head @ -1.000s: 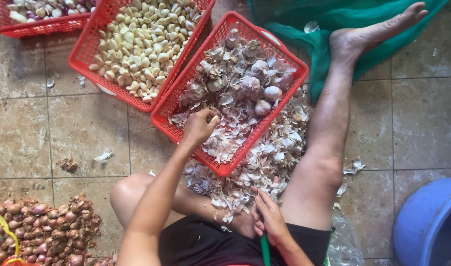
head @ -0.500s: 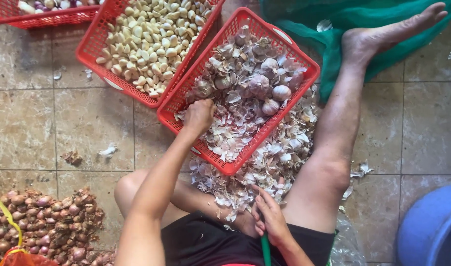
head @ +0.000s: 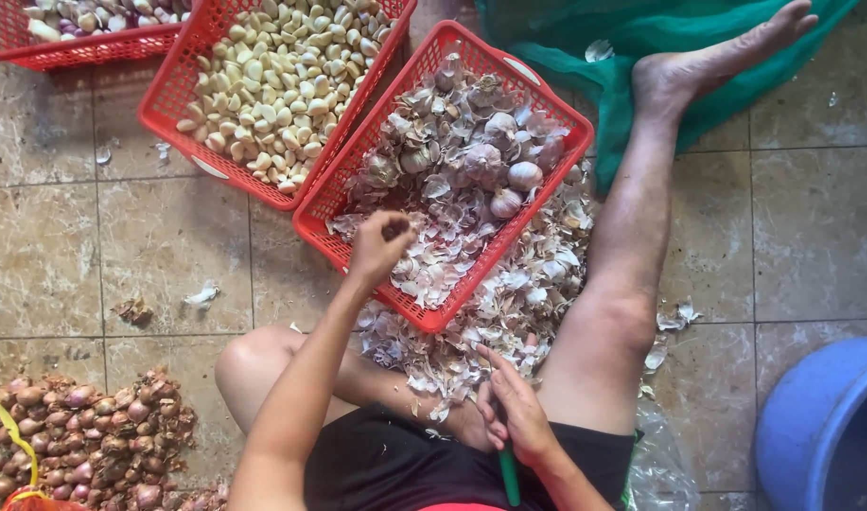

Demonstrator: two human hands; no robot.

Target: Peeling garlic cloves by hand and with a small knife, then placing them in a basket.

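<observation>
**Hand over the garlic basket**

The left hand [head: 381, 244] hovers, fingers pinched together, over the red basket of garlic bulbs and skins [head: 339, 203]; whether it holds a clove cannot be told. At five o'clock from it, the right hand [head: 514, 412] clasps a green-handled tool [head: 509, 476]. Papery skins [head: 509, 312] litter the floor between. At eleven o'clock sits a basket of peeled cloves [head: 168, 104]; shallots [head: 83, 435] lie at eight o'clock.
</observation>
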